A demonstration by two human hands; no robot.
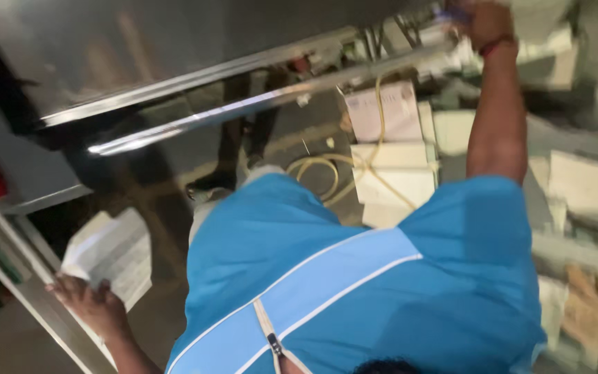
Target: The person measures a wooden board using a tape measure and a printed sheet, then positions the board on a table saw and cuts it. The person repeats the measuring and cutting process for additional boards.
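Aslant, booklet [109, 253] up-right from left hand [90, 305].

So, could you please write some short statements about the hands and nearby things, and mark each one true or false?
1. The left hand holds a white printed paper. True.
2. The right hand rests on the floor. False: it is raised up, near blurred items.
3. The person wears a blue shirt. True.
4. A black hose lies on the floor. False: the hose is yellowish.
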